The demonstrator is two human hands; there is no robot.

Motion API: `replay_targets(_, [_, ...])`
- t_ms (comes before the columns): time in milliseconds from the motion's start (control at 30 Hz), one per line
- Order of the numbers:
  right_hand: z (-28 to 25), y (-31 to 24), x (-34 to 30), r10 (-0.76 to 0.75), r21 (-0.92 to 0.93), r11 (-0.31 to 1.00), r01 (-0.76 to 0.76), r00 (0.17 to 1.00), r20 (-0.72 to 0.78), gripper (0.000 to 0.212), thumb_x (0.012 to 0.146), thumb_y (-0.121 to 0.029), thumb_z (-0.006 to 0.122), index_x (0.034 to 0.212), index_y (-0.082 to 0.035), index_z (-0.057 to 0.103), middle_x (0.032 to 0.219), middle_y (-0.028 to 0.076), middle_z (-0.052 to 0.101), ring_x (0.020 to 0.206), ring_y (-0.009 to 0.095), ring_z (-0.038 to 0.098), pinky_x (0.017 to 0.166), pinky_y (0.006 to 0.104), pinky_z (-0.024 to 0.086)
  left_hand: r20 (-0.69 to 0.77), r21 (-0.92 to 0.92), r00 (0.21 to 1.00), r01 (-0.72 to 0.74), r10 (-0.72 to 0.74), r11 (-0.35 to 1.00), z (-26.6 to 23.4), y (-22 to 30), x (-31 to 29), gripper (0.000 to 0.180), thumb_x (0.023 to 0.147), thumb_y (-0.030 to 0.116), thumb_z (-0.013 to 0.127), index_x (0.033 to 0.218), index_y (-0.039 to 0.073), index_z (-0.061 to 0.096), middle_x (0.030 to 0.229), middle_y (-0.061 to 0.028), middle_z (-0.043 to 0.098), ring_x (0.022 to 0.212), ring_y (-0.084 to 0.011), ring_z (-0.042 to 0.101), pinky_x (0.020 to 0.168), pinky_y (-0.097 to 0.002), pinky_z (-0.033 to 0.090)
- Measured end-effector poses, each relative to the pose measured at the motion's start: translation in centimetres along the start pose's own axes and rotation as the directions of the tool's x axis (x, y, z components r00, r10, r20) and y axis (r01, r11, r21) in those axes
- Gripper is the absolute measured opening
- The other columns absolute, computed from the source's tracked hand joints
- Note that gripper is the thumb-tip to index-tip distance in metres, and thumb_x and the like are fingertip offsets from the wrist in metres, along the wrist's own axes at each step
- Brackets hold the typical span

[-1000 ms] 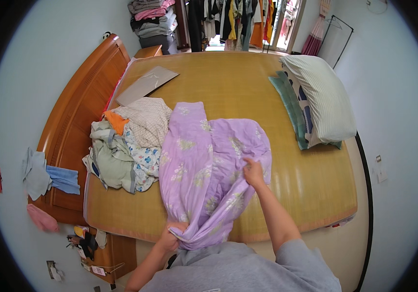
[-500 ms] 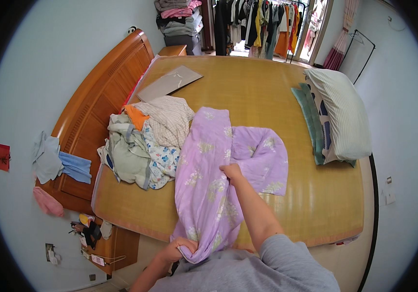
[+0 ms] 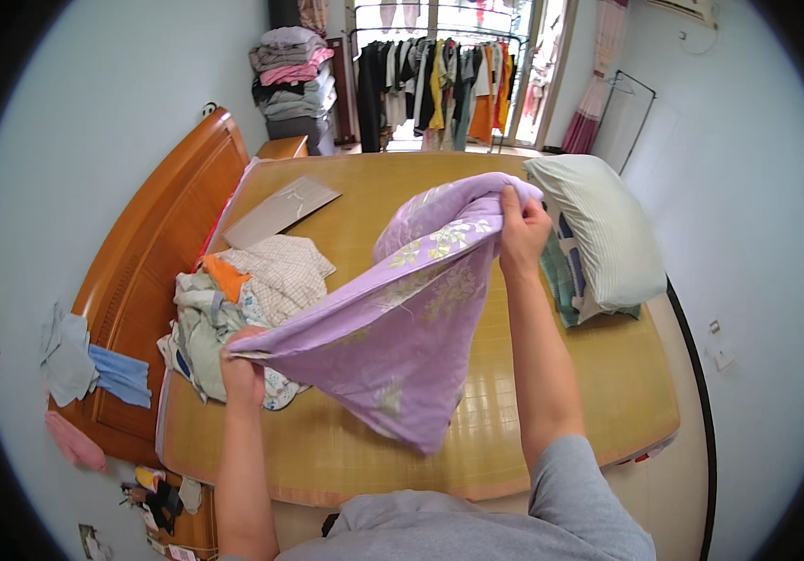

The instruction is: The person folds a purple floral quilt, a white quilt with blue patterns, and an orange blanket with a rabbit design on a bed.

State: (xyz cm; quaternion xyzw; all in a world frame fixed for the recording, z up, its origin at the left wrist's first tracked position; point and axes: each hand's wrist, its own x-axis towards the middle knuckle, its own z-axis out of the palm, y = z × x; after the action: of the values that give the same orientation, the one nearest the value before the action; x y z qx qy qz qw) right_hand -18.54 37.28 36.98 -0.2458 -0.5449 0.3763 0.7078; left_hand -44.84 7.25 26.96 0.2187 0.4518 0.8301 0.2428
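A lilac quilt [image 3: 392,327] with pale green and white flower prints is stretched between my two hands above the bed. My left hand [image 3: 245,365] grips one corner, out over the edge of the heap of clothes. Farther off to the right, my right hand [image 3: 523,229] clutches a bunched part of the quilt close to the pillows. From the held edge the cloth hangs down to a point, and a rolled fold bulges up beside my right hand.
Crumpled clothes [image 3: 201,323] lie on the left of the mat-covered bed [image 3: 598,402], near the wooden headboard [image 3: 154,271]. A flat grey-brown bag [image 3: 280,210] rests behind them. Stacked pillows [image 3: 598,234] sit at the right edge. Clothes racks [image 3: 439,84] stand beyond the bed.
Both hands have lifted the quilt off the bed and spread apart. My left hand moved forward and left, my right hand forward and right. The view has tilted up.
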Motion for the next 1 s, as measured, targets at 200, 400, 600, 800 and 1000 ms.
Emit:
replay_targets(200, [-8.4,-4.8,-9.8,-0.179,-0.374,0.908,0.186,0.982,0.054,0.017,0.083,-0.010,0.062,0.073,0.003,0.062,0.063,0.000,0.049,0.057,0.007,0.040,0.049,0.0243,0.030,0.096,-0.052,0.981,-0.164,0.169,0.985,-1.2,1.4,1.7,0.012,0.076,-0.003,0.050,0.067,0.002,0.055,0.075,-0.0108,0.057,0.072,-0.0190,0.054,0.066,-0.0292,0.046])
replay_targets(400, [-9.7,-1.4,-23.0,0.432,-0.302,0.866,-0.398,0.900,0.054,0.024,0.081,-0.014,0.064,0.066,0.003,0.055,0.055,-0.001,0.043,0.053,0.007,0.037,0.047,0.0259,0.029,-0.214,0.469,0.961,-0.058,0.178,0.881,-9.6,-0.6,1.0,0.023,0.073,-0.005,0.043,0.088,0.001,0.059,0.084,-0.0124,0.056,0.082,-0.0205,0.054,0.075,-0.0292,0.044])
replay_targets(600, [-10.9,8.1,-30.0,0.610,-0.480,0.709,-0.516,0.791,0.050,0.029,0.081,-0.016,0.061,0.060,0.000,0.051,0.051,-0.003,0.042,0.052,0.005,0.036,0.045,0.0268,0.029,0.528,0.793,0.842,-0.535,0.108,0.293,-2.4,-11.0,-8.0,0.058,0.072,-0.003,0.050,0.129,-0.001,0.038,0.126,-0.0197,0.042,0.119,-0.0327,0.039,0.102,-0.0390,0.030])
replay_targets(800, [-9.3,4.7,-31.0,0.626,-0.573,0.686,-0.448,0.765,0.151,0.022,0.080,-0.015,0.061,0.068,0.002,0.055,0.053,0.000,0.046,0.052,0.008,0.041,0.047,0.0293,0.034,0.804,0.593,0.541,-0.691,-0.249,0.414,6.6,-14.8,-13.6,0.066,0.069,0.009,0.064,0.130,0.001,0.039,0.116,-0.0198,0.048,0.105,-0.0357,0.048,0.086,-0.0406,0.044])
replay_targets(1000, [-10.8,4.9,-31.7,0.757,0.135,0.623,-0.771,0.637,0.142,0.036,0.081,0.001,0.053,0.116,-0.002,0.052,0.085,0.003,0.057,0.070,0.009,0.052,0.060,0.0232,0.042,0.768,0.640,0.565,-0.690,-0.300,0.339,8.3,-16.0,-11.8,0.040,0.071,0.009,0.059,0.111,0.003,0.055,0.094,-0.0160,0.058,0.087,-0.0350,0.056,0.075,-0.0431,0.046])
